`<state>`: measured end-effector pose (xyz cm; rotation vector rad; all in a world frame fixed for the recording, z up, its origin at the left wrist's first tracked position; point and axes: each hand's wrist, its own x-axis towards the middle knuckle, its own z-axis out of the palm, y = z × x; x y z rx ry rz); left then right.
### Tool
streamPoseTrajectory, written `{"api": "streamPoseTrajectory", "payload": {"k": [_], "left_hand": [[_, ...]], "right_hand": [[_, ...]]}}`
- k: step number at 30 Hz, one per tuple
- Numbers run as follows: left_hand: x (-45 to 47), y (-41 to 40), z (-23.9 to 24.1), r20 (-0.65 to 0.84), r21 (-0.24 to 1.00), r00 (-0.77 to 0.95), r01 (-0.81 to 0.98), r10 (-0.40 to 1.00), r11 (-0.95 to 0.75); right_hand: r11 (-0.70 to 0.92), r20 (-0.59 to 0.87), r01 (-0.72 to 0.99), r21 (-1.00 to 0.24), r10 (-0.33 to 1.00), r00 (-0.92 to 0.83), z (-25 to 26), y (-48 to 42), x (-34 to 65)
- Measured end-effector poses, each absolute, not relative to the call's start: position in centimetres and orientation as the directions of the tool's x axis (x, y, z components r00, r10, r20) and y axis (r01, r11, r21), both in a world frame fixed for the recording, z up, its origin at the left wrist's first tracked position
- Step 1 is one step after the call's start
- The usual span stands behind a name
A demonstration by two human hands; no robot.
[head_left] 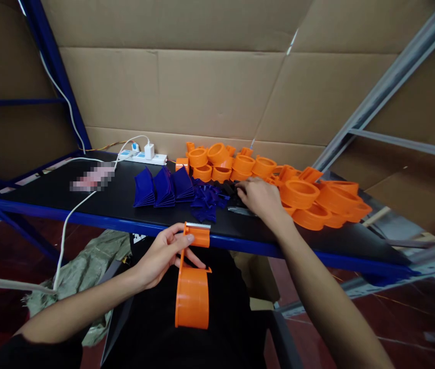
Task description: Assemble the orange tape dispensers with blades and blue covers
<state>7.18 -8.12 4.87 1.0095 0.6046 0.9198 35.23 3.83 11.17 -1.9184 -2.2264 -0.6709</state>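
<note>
My left hand (167, 253) is closed around the upper frame of an orange tape dispenser (193, 300), held in front of the table edge above my lap. Its round hub hangs down, and a toothed metal blade (199, 225) runs along its top. Over the table, my right hand (259, 197) reaches into a heap of small black parts (229, 188), fingers curled down. What its fingertips grip is hidden. Flat silvery strips (241, 210) lie just below that hand. To its left are a pile of small blue plastic pieces (206, 200) and stacked blue plates (163, 187).
More orange dispenser bodies (299, 193) are heaped along the back and right of the black table (86, 205). A white power strip (159, 159) with plugs stands at the back left. White cables (65, 225) hang over the front edge. Cardboard sheets (217, 92) wall the back.
</note>
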Motion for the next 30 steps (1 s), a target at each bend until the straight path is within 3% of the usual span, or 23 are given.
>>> {"api": "streamPoseTrajectory", "payload": {"k": [10,19,24,30], "left_hand": [[7.3,-7.8,5.1,-0.001,0.907,0.495,-0.365,0.869,0.209],[7.3,-7.6,5.8,0.051,0.919,0.470,-0.367,0.881,0.143],[7.7,-7.1,6.7,0.045,0.915,0.488,-0.371,0.872,0.161],[9.1,-6.0,7.6,0.029,0.896,0.487,-0.401,0.873,0.194]], "right_hand": [[0.192,0.230,0.949,0.248,0.940,-0.251,12.3,5.1,35.7],[0.247,0.283,0.952,0.183,0.914,-0.291,12.7,5.6,35.3],[0.294,0.449,0.955,0.033,0.849,-0.277,13.5,5.3,35.5],[0.391,0.645,0.874,-0.289,0.754,-0.124,13.4,0.7,34.7]]}}
